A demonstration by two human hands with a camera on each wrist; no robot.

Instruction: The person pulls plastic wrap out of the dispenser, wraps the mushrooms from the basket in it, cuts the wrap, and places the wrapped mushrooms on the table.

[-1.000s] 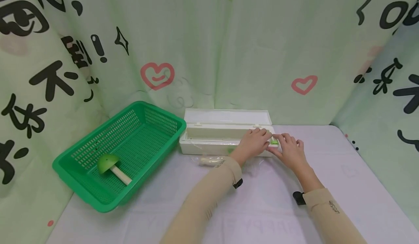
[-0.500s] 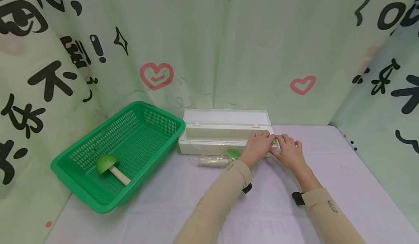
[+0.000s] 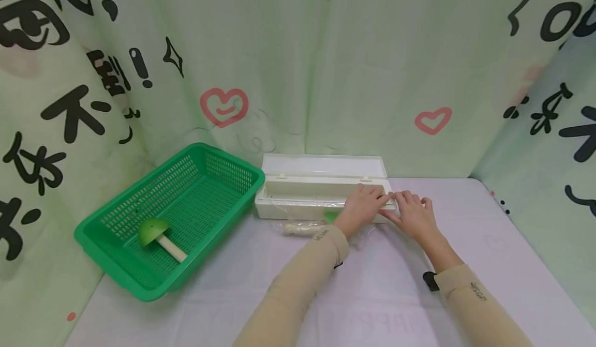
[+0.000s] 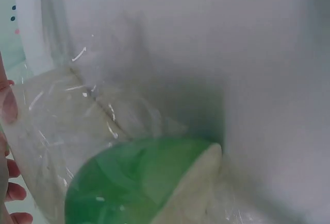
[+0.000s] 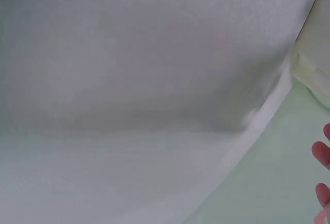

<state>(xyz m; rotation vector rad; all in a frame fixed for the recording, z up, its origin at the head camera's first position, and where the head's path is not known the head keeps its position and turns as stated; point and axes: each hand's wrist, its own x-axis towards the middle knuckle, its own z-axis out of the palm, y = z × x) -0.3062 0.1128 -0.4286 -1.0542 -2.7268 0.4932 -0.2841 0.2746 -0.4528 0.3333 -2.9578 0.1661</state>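
A long white cling film dispenser (image 3: pixel 284 212) lies with its lid (image 3: pixel 321 166) up. My left hand (image 3: pixel 363 205) grips its front edge near the right end; in the left wrist view a thumb tip overlaps the clear film on the front wall. My right hand (image 3: pixel 413 212) grips the right end, its thumb low at the corner. Clear cling film hangs down the front to a toy mushroom with a pale stem (image 3: pixel 302 228) and a green cap (image 4: pixel 124 183), under the film. My left hand and wrist partly hide it. The green slider at the box's end is mostly hidden.
At the left stands a green mesh basket (image 3: pixel 242 192), holding another green-capped toy mushroom (image 3: pixel 154 230). A white cloth (image 3: pixel 382 305) covers the table. Behind it hangs a pale green printed curtain (image 3: pixel 363 104), right behind the lid.
My left hand has shifted slightly right, then a little back left, along the dispenser's front edge. The right hand keeps its place. The green slider at the box's right end has become mostly covered.
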